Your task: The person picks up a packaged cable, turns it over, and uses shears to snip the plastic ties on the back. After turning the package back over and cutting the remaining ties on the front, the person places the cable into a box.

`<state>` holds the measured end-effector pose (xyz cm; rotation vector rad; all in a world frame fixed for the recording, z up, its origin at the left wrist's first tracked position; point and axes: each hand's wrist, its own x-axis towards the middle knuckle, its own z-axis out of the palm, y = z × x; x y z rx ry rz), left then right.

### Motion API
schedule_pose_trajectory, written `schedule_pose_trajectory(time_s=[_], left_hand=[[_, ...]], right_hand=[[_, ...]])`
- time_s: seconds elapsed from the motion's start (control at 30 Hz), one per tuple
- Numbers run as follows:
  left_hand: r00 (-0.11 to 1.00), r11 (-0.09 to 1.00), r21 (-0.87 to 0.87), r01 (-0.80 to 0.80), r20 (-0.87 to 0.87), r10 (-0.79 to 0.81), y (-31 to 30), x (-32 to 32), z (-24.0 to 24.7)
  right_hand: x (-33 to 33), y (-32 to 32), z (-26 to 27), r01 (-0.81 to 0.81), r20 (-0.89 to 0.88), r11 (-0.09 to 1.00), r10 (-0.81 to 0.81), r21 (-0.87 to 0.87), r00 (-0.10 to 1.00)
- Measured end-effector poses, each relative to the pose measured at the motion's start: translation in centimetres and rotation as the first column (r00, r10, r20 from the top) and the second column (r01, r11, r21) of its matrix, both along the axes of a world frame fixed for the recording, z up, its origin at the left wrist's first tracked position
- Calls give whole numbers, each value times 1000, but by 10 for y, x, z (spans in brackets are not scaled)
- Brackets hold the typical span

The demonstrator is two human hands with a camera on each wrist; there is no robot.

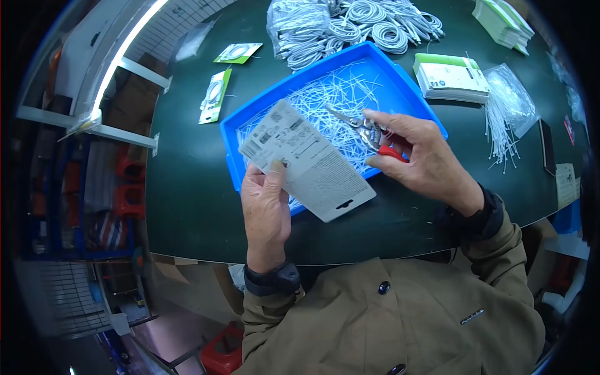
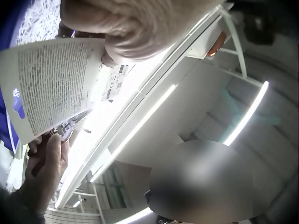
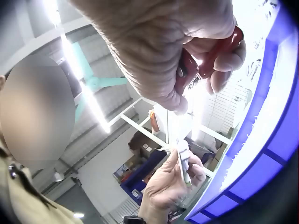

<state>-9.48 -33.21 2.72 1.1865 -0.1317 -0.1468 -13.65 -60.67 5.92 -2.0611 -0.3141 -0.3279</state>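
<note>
My left hand (image 1: 265, 206) grips a printed white packaging card (image 1: 312, 165) by its left edge, with the thumb on the face that is turned up. That face carries dense small text and a barcode, and a hang slot shows near the lower corner. In my right hand (image 1: 425, 153) are red-handled snips (image 1: 369, 132), their metal blades pointing left just beyond the card's upper right edge. In the right wrist view the fingers curl round the red handles (image 3: 219, 53). Both hands are over a blue tray (image 1: 400, 81) strewn with thin white plastic strips (image 1: 337, 87).
Coiled grey cables (image 1: 387, 37) heap behind the tray. Two carded cable packs (image 1: 215, 97) lie at the left. To the right are a stack of white-and-green cards (image 1: 451, 78), a bundle of white cable ties (image 1: 500, 134) and a dark phone-like slab (image 1: 547, 147).
</note>
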Motion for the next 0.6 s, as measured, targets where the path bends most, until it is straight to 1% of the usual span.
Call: schedule_pose_trajectory(time_s=[0.1, 0.13, 0.17, 0.2, 0.23, 0.27, 0.3, 0.37, 0.5, 0.53, 0.6], left_hand=[[993, 993, -114, -38, -119, 24, 20, 13, 8], [982, 974, -207, -94, -183, 56, 18, 13, 17], [973, 957, -255, -141, -212, 86, 19, 14, 16], [978, 876, -459, 148, -63, -198, 32, 24, -1], [890, 684, -592, 426, 138, -435, 47, 37, -27], [790, 563, -572, 597, 293, -539, 48, 55, -44], [842, 589, -623, 514, 235, -486, 41, 44, -38], [876, 561, -707, 431, 179, -448, 31, 28, -32], [850, 611, -638, 469, 136, -509, 27, 22, -20], [849, 623, -627, 467, 121, -514, 26, 21, -19], [853, 645, -616, 452, 88, -514, 23, 18, -17]], right_hand=[[3, 5, 23, -38, -87, 996, 45, 81, 995], [4, 10, 28, -60, -70, 997, 63, 51, 996], [5, 15, 33, -82, -55, 996, 83, 20, 995], [6, 20, 37, -104, -42, 994, 104, -12, 994], [7, 26, 39, -124, -31, 991, 123, -44, 992], [10, 32, 39, -162, 39, 983, 166, -89, 985], [10, 37, 39, -202, 54, 974, 208, -106, 977], [8, 45, 39, -270, 78, 952, 283, -142, 956], [1, 51, 37, -336, -51, 928, 333, -157, 942], [-1, 50, 36, -317, -30, 922, 319, -220, 947], [-1, 48, 34, -309, -23, 925, 312, -220, 950]])
